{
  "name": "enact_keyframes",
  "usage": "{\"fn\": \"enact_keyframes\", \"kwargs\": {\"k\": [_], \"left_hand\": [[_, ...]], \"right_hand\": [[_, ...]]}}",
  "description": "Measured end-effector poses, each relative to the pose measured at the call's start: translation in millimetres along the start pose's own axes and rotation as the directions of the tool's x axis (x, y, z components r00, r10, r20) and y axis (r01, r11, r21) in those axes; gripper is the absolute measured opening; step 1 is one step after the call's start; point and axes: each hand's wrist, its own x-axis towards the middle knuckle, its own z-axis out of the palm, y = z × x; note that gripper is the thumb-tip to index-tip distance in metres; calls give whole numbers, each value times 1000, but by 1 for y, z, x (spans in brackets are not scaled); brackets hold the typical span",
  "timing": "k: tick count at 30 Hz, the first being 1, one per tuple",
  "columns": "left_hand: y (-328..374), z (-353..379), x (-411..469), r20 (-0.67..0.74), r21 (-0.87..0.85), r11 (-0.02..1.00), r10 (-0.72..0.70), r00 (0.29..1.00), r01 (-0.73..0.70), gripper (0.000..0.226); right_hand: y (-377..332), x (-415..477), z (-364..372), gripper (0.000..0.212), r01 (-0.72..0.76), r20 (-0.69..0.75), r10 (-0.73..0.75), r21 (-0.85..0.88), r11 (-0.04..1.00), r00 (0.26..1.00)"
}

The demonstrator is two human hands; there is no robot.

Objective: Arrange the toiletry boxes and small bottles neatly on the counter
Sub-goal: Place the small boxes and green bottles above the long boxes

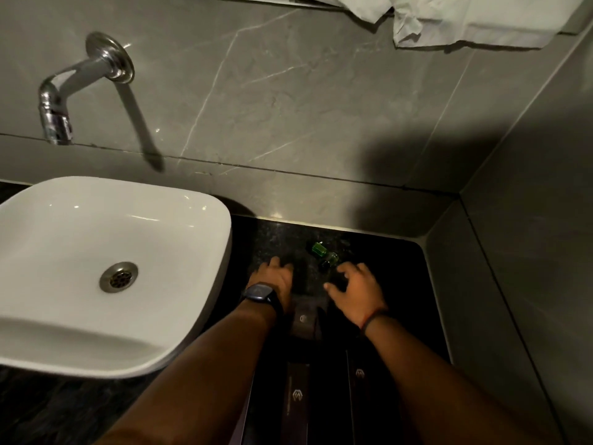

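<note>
Hands: left hand (pixel 275 277) and right hand (pixel 356 289) spread, holding nothing.
Progress: green bottles (pixel 324 253) lie tipped; boxes (pixel 298 399) unsorted on the surface (pixel 401 271).

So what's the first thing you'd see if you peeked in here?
Probably the big white sink on the left, with a shiny silver tap sticking out of the grey wall above it. Next, the two hands reaching over the dark counter beside it, left hand wearing a watch, right hand spread near small green bottles.
</note>
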Motion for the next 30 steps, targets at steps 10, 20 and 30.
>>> {"fn": "enact_keyframes", "kwargs": {"k": [10, 20, 30], "left_hand": [[20, -12, 104, -104, -141, 979, 132, 986, -146, 49], [16, 0, 114, -105, -19, 992, 122, 987, -125, 31], [59, -11, 49, -152, -316, 910, 229, 962, -266, 32]], "right_hand": [[12, 79, 11, 46, 236, 212, -196, -184, 954, 957], [48, 65, 3, 29, 113, 151, -77, -242, 964, 985], [84, -6, -34, 21, -258, -53, 264, 101, 961, 963]]}}
